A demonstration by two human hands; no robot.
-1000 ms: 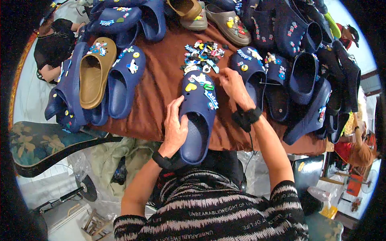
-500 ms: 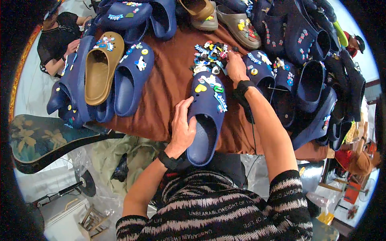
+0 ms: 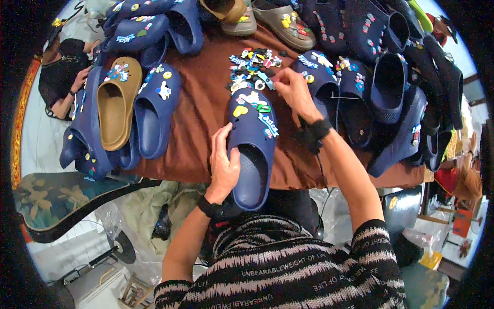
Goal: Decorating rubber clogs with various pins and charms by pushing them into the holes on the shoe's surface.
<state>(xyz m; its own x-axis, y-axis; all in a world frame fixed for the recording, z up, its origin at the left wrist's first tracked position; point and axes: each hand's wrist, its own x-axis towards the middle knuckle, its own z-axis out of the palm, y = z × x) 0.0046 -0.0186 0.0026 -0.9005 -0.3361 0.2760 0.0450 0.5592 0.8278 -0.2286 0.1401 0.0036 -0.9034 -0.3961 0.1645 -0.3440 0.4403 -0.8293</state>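
A navy clog (image 3: 251, 172) lies in front of me with its toe pointing away. On its upper sit a yellow heart, a green charm, a white figure and a blue-and-white banner charm. My left hand (image 3: 224, 167) is closed around the clog's left side, thumb at the opening. Just beyond the toe is a pile of loose shoe charms (image 3: 252, 61) in black, white, blue and red. At the pile's right edge my right hand (image 3: 296, 93) pinches a light-blue shoe charm (image 3: 265, 81) between thumb and fingertips.
Several decorated navy clogs (image 3: 157, 116) and a brown clog (image 3: 117, 105) flank the brown cloth (image 3: 198, 108) at left. More navy clogs (image 3: 355, 103) crowd the right, with grey-brown clogs (image 3: 284, 24) at the back. Another person (image 3: 64, 77) is at the far left. A dark stool (image 3: 56, 201) stands nearby.
My right hand has shifted to the near right edge of the charm pile, where a light-blue charm now shows at its fingertips. My left hand keeps its hold on the clog.
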